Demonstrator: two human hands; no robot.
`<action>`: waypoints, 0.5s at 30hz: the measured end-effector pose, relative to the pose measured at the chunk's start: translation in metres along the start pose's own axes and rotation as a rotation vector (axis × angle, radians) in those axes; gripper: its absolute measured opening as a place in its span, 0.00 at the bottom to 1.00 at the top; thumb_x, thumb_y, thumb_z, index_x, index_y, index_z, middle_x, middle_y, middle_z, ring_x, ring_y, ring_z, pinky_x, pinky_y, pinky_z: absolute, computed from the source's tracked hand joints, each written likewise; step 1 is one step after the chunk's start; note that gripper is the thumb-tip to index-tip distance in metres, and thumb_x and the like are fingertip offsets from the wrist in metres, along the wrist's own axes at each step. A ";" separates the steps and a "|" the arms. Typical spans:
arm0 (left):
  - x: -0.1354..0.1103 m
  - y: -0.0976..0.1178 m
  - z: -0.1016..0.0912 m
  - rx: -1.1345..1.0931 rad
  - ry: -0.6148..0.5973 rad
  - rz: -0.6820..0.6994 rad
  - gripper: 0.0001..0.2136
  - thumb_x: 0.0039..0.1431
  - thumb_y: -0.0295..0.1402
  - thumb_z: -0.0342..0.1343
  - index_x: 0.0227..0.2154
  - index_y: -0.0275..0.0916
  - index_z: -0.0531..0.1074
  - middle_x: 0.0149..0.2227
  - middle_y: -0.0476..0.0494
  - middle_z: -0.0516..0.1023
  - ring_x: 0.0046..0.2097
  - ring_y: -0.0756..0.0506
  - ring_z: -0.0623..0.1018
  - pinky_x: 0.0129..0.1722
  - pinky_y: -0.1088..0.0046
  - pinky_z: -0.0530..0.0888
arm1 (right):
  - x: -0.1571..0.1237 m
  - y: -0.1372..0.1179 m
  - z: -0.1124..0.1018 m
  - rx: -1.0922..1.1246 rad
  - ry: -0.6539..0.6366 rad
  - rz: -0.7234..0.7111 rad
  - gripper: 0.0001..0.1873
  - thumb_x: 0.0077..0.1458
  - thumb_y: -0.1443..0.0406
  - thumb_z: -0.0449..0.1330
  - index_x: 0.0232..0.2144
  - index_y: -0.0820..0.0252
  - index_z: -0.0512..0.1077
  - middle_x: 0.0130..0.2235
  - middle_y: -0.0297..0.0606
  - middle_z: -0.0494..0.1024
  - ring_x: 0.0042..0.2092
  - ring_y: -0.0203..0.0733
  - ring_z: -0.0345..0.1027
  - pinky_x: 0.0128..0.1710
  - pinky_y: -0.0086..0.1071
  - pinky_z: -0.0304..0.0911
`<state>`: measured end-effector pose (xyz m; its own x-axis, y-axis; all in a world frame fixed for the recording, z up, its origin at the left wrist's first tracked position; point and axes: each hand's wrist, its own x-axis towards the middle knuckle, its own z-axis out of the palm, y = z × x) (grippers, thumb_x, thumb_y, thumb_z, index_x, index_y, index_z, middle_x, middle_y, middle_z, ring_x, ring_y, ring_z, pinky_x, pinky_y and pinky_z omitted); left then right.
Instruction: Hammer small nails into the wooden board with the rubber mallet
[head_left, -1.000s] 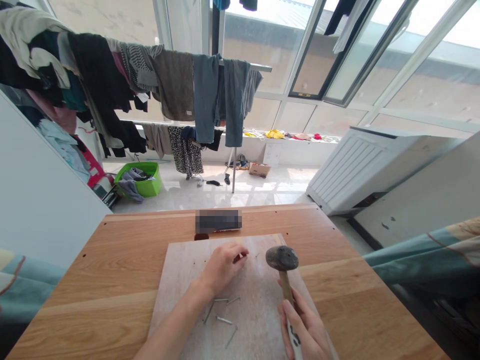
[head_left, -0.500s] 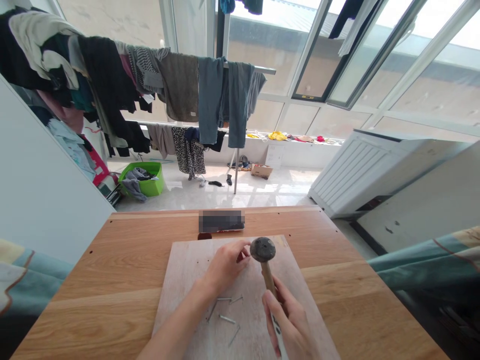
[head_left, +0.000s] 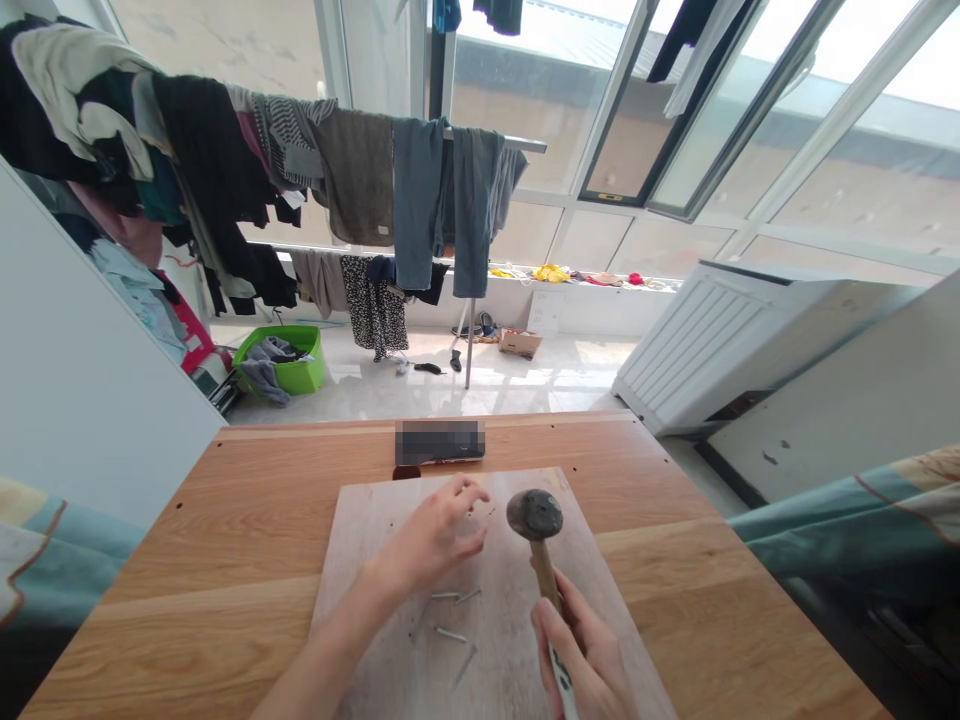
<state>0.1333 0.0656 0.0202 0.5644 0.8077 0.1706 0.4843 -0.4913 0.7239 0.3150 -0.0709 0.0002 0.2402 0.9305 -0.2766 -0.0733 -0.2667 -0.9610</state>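
Since the last frame, the dark, round-headed hammer with a wooden handle (head_left: pixel 534 515) has dipped slightly and tipped away from the left hand, and the fingers of the bare left hand (head_left: pixel 431 535) have loosened and drawn back a little. Both hands are over the pale wooden board (head_left: pixel 375 530). The right hand (head_left: pixel 581 650) is clenched around the handle, with the head up and well clear of the board. The left hand grasps nothing: its fingers hang half-curled, just beside some tiny specks on the board that are too small to identify. Below it, several loose steel nails (head_left: pixel 450 633) lie flat and scattered on the board, between the two hands and near the person's wrists. The board rests on a honey-toned wooden bench (head_left: pixel 165 600). Farther along the bench, a blurred object (head_left: pixel 439 440) lies near the far edge. Beyond the bench, clothes hang on a metal drying rack (head_left: pixel 360 170), and a bright green plastic basket (head_left: pixel 277 362) holding grey clothing sits on the pale floor.
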 end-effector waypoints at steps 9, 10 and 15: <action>-0.058 0.056 0.032 0.915 -0.142 0.309 0.11 0.59 0.22 0.55 0.44 0.30 0.77 0.30 0.39 0.80 0.30 0.41 0.79 0.30 0.66 0.75 | -0.005 0.013 -0.011 0.053 0.147 0.039 0.43 0.50 0.37 0.67 0.53 0.66 0.75 0.15 0.23 0.66 0.11 0.28 0.49 0.10 0.25 0.48; -0.060 0.057 0.041 0.956 -0.095 0.329 0.13 0.60 0.23 0.55 0.46 0.28 0.77 0.30 0.38 0.81 0.30 0.41 0.79 0.28 0.66 0.74 | -0.005 0.014 -0.011 0.044 0.130 0.033 0.43 0.50 0.37 0.66 0.53 0.67 0.76 0.15 0.24 0.66 0.11 0.29 0.49 0.10 0.25 0.47; -0.051 0.053 0.045 0.854 -0.082 0.365 0.09 0.57 0.20 0.55 0.37 0.30 0.78 0.31 0.38 0.80 0.30 0.39 0.79 0.28 0.64 0.75 | -0.004 0.017 -0.011 0.063 0.124 0.023 0.42 0.51 0.37 0.66 0.53 0.64 0.75 0.17 0.25 0.67 0.11 0.27 0.53 0.10 0.22 0.47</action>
<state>0.1599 -0.0159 0.0198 0.8082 0.5466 0.2194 0.5768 -0.8097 -0.1076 0.3229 -0.0822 -0.0151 0.3550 0.8852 -0.3007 -0.1395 -0.2679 -0.9533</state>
